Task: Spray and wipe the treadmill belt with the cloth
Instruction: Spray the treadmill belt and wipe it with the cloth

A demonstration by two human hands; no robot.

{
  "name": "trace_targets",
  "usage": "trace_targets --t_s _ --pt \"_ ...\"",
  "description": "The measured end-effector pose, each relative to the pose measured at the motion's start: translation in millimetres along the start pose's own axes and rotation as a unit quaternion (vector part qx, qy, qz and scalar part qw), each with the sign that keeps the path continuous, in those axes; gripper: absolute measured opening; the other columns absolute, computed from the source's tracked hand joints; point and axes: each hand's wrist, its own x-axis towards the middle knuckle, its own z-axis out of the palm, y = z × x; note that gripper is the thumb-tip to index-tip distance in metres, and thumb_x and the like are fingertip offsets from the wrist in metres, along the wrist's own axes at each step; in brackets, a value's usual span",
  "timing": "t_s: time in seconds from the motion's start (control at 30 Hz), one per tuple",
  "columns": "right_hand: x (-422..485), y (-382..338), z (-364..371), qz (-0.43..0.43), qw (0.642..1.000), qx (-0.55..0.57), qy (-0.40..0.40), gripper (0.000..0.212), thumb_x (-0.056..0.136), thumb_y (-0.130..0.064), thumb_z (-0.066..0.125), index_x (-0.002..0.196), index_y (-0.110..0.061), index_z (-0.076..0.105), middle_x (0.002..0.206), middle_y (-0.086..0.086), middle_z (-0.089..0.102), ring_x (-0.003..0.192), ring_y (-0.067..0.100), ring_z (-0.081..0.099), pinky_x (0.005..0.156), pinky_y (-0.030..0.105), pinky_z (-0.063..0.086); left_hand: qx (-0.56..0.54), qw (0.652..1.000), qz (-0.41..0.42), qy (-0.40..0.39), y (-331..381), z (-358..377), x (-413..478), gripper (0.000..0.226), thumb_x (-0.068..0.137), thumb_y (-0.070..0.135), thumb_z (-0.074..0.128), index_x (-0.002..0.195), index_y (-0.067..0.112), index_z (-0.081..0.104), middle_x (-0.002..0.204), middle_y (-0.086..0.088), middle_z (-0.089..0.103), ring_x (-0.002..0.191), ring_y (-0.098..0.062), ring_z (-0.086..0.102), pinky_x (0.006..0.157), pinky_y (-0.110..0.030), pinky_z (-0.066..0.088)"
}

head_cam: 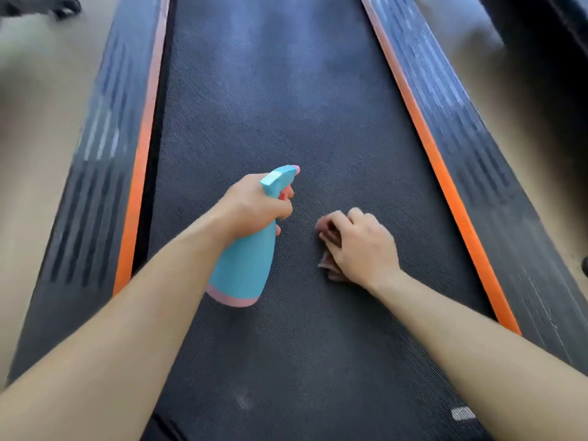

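The dark ribbed treadmill belt (270,106) runs away from me down the middle of the view. My left hand (251,206) grips a teal spray bottle (245,265) with a pink base and pink trigger. The bottle is held above the belt with its nozzle aimed forward. My right hand (359,246) presses down on the belt just right of the bottle. A small pinkish cloth (326,261) is bunched under its fingers and mostly hidden by the hand.
Orange strips (140,173) (436,154) edge the belt on both sides, with dark ribbed side rails (95,173) outside them. Beige floor (28,122) lies to the left. Dark equipment parts sit at the top left and top right corners.
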Motion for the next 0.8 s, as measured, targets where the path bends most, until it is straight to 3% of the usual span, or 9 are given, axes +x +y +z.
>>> trace_targets --t_s 0.13,0.2,0.27,0.4,0.47,0.53,0.67,0.73,0.8 --pt "119 9 13 0.168 0.986 0.02 0.018 0.039 0.099 -0.05 0.048 0.126 -0.022 0.053 0.121 0.011 0.054 0.108 0.037 0.053 0.084 0.044 0.046 0.003 0.999 0.004 0.032 -9 -12 4 0.044 0.059 0.024 0.063 0.101 0.017 0.073 0.107 -0.007 0.075 0.084 -0.031 0.078 0.081 -0.051 0.065" --pt "140 4 18 0.19 0.981 0.018 0.021 0.039 0.099 -0.049 0.047 0.126 -0.021 0.052 0.122 0.012 0.054 0.108 0.037 0.054 0.085 0.045 0.046 -0.001 0.999 -0.001 0.035 -15 -19 4 0.045 0.06 0.024 0.063 0.103 0.017 0.073 0.107 -0.006 0.075 0.073 -0.026 0.076 0.08 -0.048 0.065" --pt "112 -9 18 0.139 0.99 0.005 0.032 0.036 0.097 -0.049 0.051 0.12 -0.021 0.056 0.112 0.011 0.057 0.098 0.036 0.056 0.078 0.043 0.047 -0.014 0.999 -0.006 0.034 -19 -24 5 0.044 0.06 0.023 0.063 0.102 0.018 0.074 0.107 -0.008 0.075 0.07 -0.023 0.072 0.079 -0.049 0.066" --pt "4 -34 12 -0.055 0.997 0.046 0.014 0.027 0.087 -0.047 0.064 0.107 -0.028 0.062 0.088 0.003 0.054 0.076 0.03 0.054 0.06 0.038 0.047 -0.016 0.999 -0.002 0.04 -19 -29 12 0.05 0.059 0.021 0.063 0.108 0.019 0.075 0.102 -0.009 0.075 0.073 -0.021 0.07 0.076 -0.051 0.065" --pt "14 -24 15 -0.094 0.995 0.037 0.01 0.026 0.088 -0.047 0.062 0.105 -0.027 0.063 0.086 0.004 0.055 0.073 0.031 0.055 0.058 0.039 0.048 -0.021 0.999 -0.002 0.047 -17 -28 13 0.052 0.06 0.022 0.063 0.111 0.018 0.073 0.098 -0.009 0.073 0.071 -0.021 0.069 0.076 -0.052 0.065" --pt "62 -23 22 -0.053 0.998 0.012 0.034 0.03 0.093 -0.048 0.058 0.109 -0.023 0.063 0.093 0.007 0.058 0.081 0.035 0.058 0.064 0.04 0.048 -0.028 0.998 -0.005 0.055 -19 -29 12 0.051 0.06 0.022 0.062 0.11 0.016 0.073 0.098 -0.009 0.073 0.068 -0.021 0.069 0.075 -0.049 0.066" --pt "134 -30 33 0.114 0.993 0.015 0.016 0.039 0.098 -0.049 0.049 0.124 -0.02 0.055 0.113 0.012 0.056 0.098 0.038 0.055 0.077 0.042 0.045 -0.025 0.997 -0.008 0.069 -23 -34 4 0.05 0.061 0.022 0.062 0.11 0.014 0.072 0.109 -0.011 0.074 0.074 -0.025 0.073 0.078 -0.051 0.065" --pt "96 -49 28 0.085 0.996 0.027 0.027 0.035 0.094 -0.047 0.055 0.117 -0.021 0.059 0.106 0.01 0.057 0.09 0.035 0.056 0.07 0.04 0.044 -0.019 0.997 -0.009 0.077 -24 -39 2 0.053 0.061 0.022 0.063 0.113 0.016 0.072 0.108 -0.012 0.074 0.078 -0.027 0.075 0.078 -0.052 0.065" --pt "17 -73 19 -0.012 0.998 0.064 0.02 0.028 0.084 -0.043 0.064 0.105 -0.025 0.062 0.094 0.006 0.056 0.079 0.032 0.055 0.062 0.039 0.045 -0.017 0.997 -0.009 0.077 -21 -43 1 0.056 0.061 0.022 0.062 0.116 0.016 0.072 0.107 -0.012 0.074 0.079 -0.028 0.074 0.078 -0.051 0.065"
